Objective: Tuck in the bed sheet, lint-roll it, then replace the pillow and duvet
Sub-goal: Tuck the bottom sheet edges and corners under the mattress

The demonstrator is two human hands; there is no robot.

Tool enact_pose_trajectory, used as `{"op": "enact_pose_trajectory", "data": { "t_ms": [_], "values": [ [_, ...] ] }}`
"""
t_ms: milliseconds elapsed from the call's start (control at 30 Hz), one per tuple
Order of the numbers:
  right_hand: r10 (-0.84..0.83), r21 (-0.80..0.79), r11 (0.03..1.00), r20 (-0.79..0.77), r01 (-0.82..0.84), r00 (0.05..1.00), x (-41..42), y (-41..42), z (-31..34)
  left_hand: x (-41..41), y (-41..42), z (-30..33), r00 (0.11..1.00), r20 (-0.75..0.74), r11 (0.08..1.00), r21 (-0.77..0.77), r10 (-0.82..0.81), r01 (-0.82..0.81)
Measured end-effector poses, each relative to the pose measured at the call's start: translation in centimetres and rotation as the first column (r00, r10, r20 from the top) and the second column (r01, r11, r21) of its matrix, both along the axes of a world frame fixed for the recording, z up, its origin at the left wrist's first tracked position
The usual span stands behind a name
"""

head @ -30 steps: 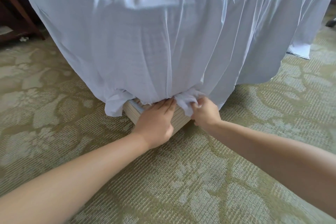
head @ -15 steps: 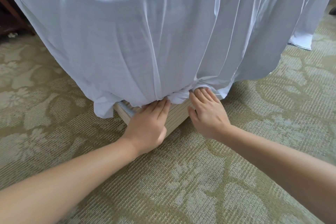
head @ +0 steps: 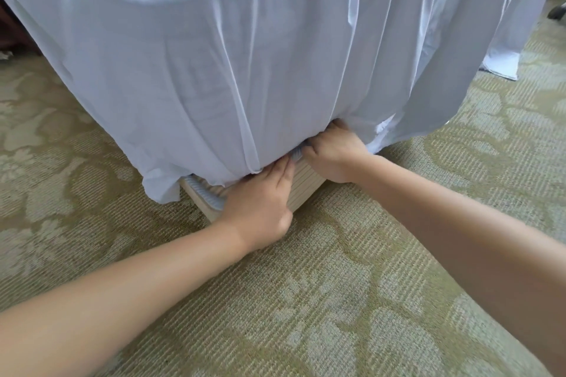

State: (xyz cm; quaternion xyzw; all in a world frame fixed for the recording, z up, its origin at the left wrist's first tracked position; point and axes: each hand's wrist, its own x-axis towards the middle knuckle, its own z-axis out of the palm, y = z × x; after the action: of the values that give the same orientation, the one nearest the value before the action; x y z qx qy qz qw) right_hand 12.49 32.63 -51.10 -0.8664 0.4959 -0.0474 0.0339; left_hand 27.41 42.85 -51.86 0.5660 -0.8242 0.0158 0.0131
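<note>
A white bed sheet hangs over the bed's corner, drawn tight down to the beige ribbed bed base. My left hand lies flat against the base with straight fingers pushing the sheet's lower edge under the mattress. My right hand is just to its right, its fingertips hidden under the sheet at the gap. A loose flap of sheet dangles left of my left hand. More loose sheet hangs to the right.
Green and beige patterned carpet covers the floor all round. Dark wooden furniture stands at the far left behind the bed. A dark object sits at the right edge.
My right hand let go of the bunched sheet it pinched, flattened, and pushed its fingers further under the mattress. The sheet now lies tighter over the corner. My left hand stayed pressed in place.
</note>
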Motion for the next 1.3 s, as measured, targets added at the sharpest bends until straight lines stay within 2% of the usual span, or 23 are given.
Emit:
{"op": "enact_pose_trajectory", "data": {
  "t_ms": [100,200,333,433,467,567,600,633,667,700,733,767,800,833,867,933,967,1000,1033,1100,1167,1233,1300],
  "values": [
    [0.053,-0.167,0.985,0.055,-0.043,0.997,-1.8,1.8,-1.7,-1.3,-0.7,0.5,0.998,0.012,0.996,0.063,0.058,-0.058],
    [0.087,-0.215,0.974,0.05,-0.075,0.995,-2.8,2.8,-2.9,-2.6,-1.9,0.6,0.99,-0.048,0.99,0.055,0.129,-0.127],
    [0.015,-0.102,0.995,-0.035,-0.019,0.999,-1.3,0.5,-0.6,-3.9,-3.2,0.5,0.959,-0.113,0.96,0.136,0.261,-0.245],
    [0.007,-0.045,0.999,-0.067,-0.01,0.998,-0.7,-0.3,0.1,-4.2,-3.0,0.6,0.965,-0.066,0.96,0.137,0.253,-0.243],
    [0.037,-0.055,0.998,-0.041,-0.039,0.998,-1.2,0.0,-0.1,-4.2,-2.7,0.7,0.97,-0.044,0.965,0.118,0.239,-0.233],
    [0.144,-0.242,0.966,0.222,-0.089,0.964,-3.9,2.1,-2.2,-4.5,-1.8,1.1,0.979,0.029,0.976,0.067,0.204,-0.205],
    [0.111,-0.261,0.965,0.325,-0.024,0.939,-4.9,2.8,-3.2,-4.5,-1.6,1.2,0.98,0.052,0.979,0.054,0.192,-0.195],
    [0.002,-0.161,0.984,0.44,0.077,0.898,-5.6,3.6,-3.6,-4.6,-1.4,1.2,0.981,0.072,0.982,0.045,0.181,-0.185],
    [-0.189,0.031,0.978,0.539,0.204,0.821,-6.0,4.2,-3.8,-4.8,-1.4,1.2,0.982,0.083,0.984,0.039,0.17,-0.174],
    [-0.428,0.301,0.903,0.576,0.306,0.696,-6.1,4.3,-3.8,-4.9,-1.5,1.3,0.983,0.087,0.986,0.037,0.161,-0.165],
    [-0.666,0.617,0.73,0.546,0.293,0.509,-6.0,4.0,-3.8,-5.1,-1.7,1.3,0.985,0.086,0.987,0.032,0.153,-0.156],
    [-0.83,0.831,0.531,0.472,0.164,0.297,-5.8,3.3,-3.7,-5.4,-2.0,1.3,0.985,0.086,0.988,0.028,0.147,-0.15],
    [-0.907,0.915,0.402,0.397,0.012,0.139,-5.5,2.5,-3.6,-5.6,-2.3,1.4,0.985,0.087,0.988,0.026,0.147,-0.149],
    [-0.939,0.933,0.342,0.345,-0.111,0.001,-5.2,1.8,-3.3,-5.8,-2.6,1.5,0.985,0.089,0.988,0.027,0.148,-0.151],
    [-0.938,0.923,0.339,0.317,-0.183,-0.138,-4.9,1.1,-3.2,-6.1,-2.9,1.5,0.984,0.092,0.988,0.029,0.15,-0.154],
    [-0.883,0.9,0.384,0.294,-0.204,-0.364,-4.7,0.1,-2.8,-6.6,-3.4,1.4,0.983,0.098,0.987,0.035,0.155,-0.159],
    [-0.85,0.897,0.413,0.315,-0.161,-0.423,-4.7,-0.3,-2.6,-6.9,-3.6,1.4,0.983,0.102,0.987,0.037,0.154,-0.159],
    [-0.819,0.893,0.445,0.375,-0.07,-0.434,-4.9,-0.9,-2.4,-7.3,-4.0,1.5,0.983,0.101,0.987,0.041,0.152,-0.157],
    [-0.787,0.866,0.497,0.475,0.052,-0.394,-5.2,-1.6,-2.1,-7.7,-4.4,1.6,0.984,0.088,0.986,0.047,0.154,-0.159],
    [-0.68,0.715,0.661,0.699,0.229,-0.222,-5.7,-2.6,-1.4,-8.3,-5.1,1.8,0.983,0.041,0.981,0.068,0.178,-0.181],
    [-0.541,0.53,0.818,0.841,0.225,-0.014,-6.1,-2.7,-0.5,-9.0,-5.7,2.0,0.978,-0.004,0.974,0.098,0.207,-0.205],
    [-0.362,0.333,0.931,0.892,0.147,0.272,-6.9,-2.4,-0.7,-9.5,-6.1,2.3,0.969,-0.03,0.961,0.143,0.244,-0.237],
    [-0.157,0.135,0.987,0.723,0.085,0.673,-8.1,-2.2,-1.9,-10.0,-6.3,2.3,0.959,-0.039,0.945,0.187,0.281,-0.269]
  ]
}}
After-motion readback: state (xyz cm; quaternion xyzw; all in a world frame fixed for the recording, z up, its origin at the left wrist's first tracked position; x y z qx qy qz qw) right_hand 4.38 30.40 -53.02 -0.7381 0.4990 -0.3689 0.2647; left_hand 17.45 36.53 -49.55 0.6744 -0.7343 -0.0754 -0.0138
